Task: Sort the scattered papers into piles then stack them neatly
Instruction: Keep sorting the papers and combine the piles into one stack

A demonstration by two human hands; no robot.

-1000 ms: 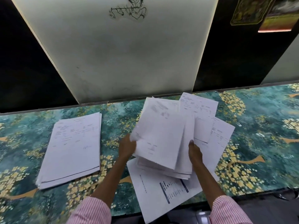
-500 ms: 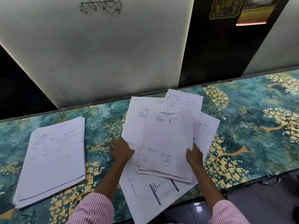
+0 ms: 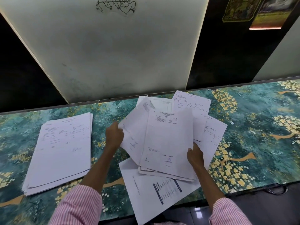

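Pink-and-white striped sleeves (image 3: pixel 78 207) cover both forearms, which reach forward from the lower edge of the view over the table (image 3: pixel 259 127), a surface covered in a teal pattern with yellow blossoms.

The left hand (image 3: pixel 114 137) is raised above the table with its back toward the camera. Its fingers are curled and pinch the left edge of the lifted sheet (image 3: pixel 134 129). This sheet is tilted and fans out to the left of the other papers in hand.

The right hand (image 3: pixel 194 155) grips the lower right edge of the held bundle (image 3: pixel 167 143). The thumb lies on the top page; the fingers are hidden beneath the paper. The top page of the bundle shows printed lines near its head and a signature near its foot.

The held bundle lies between the two hands, at the centre of the table. Under it rest the loose sheets (image 3: pixel 212 133), which overlap one another at different angles and spread toward the far right. One of them, the blue-table sheet (image 3: pixel 154 189), projects over the near edge of the table, between the forearms.

The sorted pile (image 3: pixel 60 151) lies flat on the table well apart from the left hand, on its left. Its edges are roughly aligned, with the lower layers slightly offset.

Behind the table stands a white wall panel (image 3: pixel 113 54) bearing a line drawing (image 3: pixel 116 4). Coloured pictures (image 3: pixel 240 8) hang on the dark wall at the upper right.
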